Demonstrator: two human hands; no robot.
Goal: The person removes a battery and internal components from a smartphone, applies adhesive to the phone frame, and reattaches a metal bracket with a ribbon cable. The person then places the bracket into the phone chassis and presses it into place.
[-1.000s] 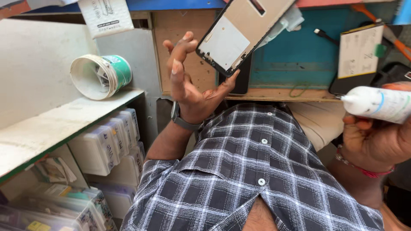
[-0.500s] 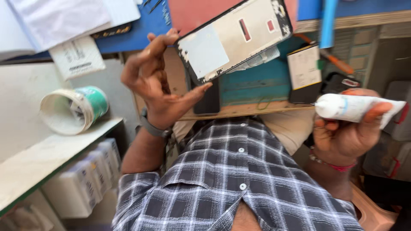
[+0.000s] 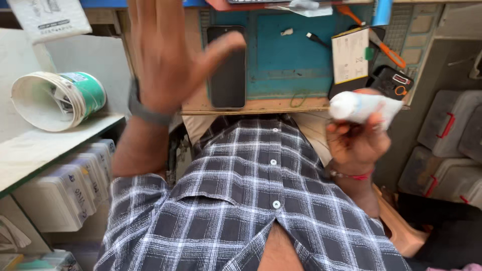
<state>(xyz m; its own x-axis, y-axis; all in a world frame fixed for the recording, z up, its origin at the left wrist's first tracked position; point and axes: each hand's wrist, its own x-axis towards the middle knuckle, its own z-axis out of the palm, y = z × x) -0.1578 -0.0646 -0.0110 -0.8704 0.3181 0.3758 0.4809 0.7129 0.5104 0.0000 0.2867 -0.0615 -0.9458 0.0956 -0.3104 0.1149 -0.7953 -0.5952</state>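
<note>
the white tube (image 3: 362,107) sits in the right of the frame, just below the desk edge (image 3: 261,106): a soft, rounded plastic tube, white with a faint blue patch, blurred so its cap cannot be made out. the right hand (image 3: 355,141) wraps it from below, fingers (image 3: 337,129) curled and pressed around the tube, palm facing the camera, a thin red band at the wrist. the left hand (image 3: 168,55) is raised in the upper left centre of the frame, open and empty, fingers spread with the thumb sticking out to the right, the back of the hand blurred; a dark watch strap (image 3: 143,108) circles the wrist and the forearm drops toward a checked sleeve. behind the thumb a black phone (image 3: 227,68) lies flat, glossy and rectangular, on a blue mat (image 3: 291,60) on the wooden desk. right of it lies a pale rectangular battery-like slab (image 3: 350,55) and orange-handled tools (image 3: 389,52). at the left of the frame a white and green tub (image 3: 57,100) lies tipped on its side on a pale shelf (image 3: 35,150). the lower middle is filled by a grey and white checked shirt (image 3: 251,200) with small white buttons. grey plastic boxes (image 3: 447,130) with red latches stack at the right edge.
</note>
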